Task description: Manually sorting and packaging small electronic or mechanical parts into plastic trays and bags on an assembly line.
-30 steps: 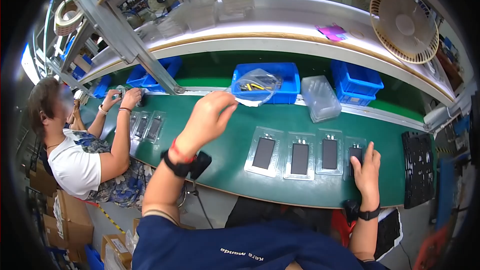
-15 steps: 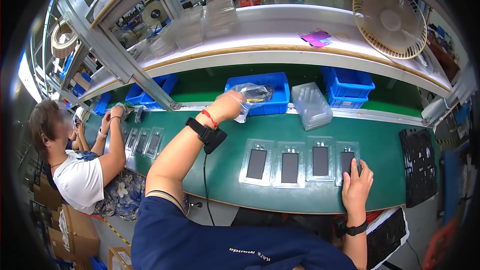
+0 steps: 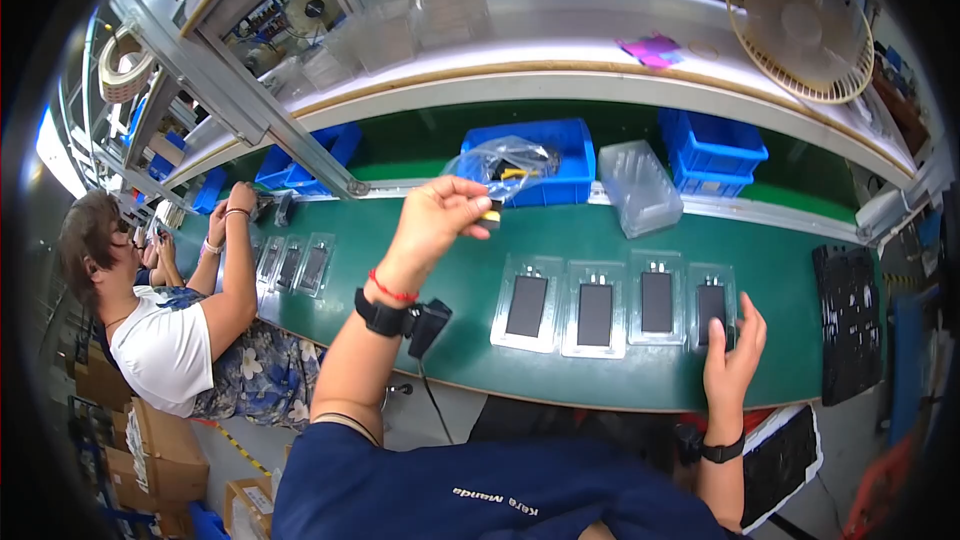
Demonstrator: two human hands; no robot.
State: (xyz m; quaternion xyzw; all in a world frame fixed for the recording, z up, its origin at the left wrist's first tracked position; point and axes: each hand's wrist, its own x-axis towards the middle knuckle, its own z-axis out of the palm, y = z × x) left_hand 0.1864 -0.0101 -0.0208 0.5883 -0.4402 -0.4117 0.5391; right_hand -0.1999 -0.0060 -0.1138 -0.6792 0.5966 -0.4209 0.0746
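Observation:
My left hand [image 3: 440, 220], raised over the green bench, pinches a small black and yellow piece [image 3: 489, 219] between thumb and fingers. Beyond it is a blue bin [image 3: 574, 180] with a clear plastic bag [image 3: 487, 158] and more black and yellow pieces inside. Four-cornered clear trays lie in a row, each with a dark flat panel; one such panel [image 3: 525, 306] is in the leftmost tray. My right hand [image 3: 735, 365] is open at the rightmost tray, its thumb over the edge of that dark panel [image 3: 711, 308] and its fingers spread beside it.
Stacked clear trays [image 3: 640, 190] and stacked blue bins [image 3: 712, 155] stand at the back. A black molded tray [image 3: 848, 325] lies at the right end of the green bench [image 3: 440, 315]. A fan [image 3: 798, 22] sits on the shelf above. On the left a co-worker [image 3: 165, 340] works at the bench.
My left hand has come back from the bin toward me, now with the small black and yellow piece. My right hand's fingers have lifted off the rightmost panel and spread. The view has shifted slightly.

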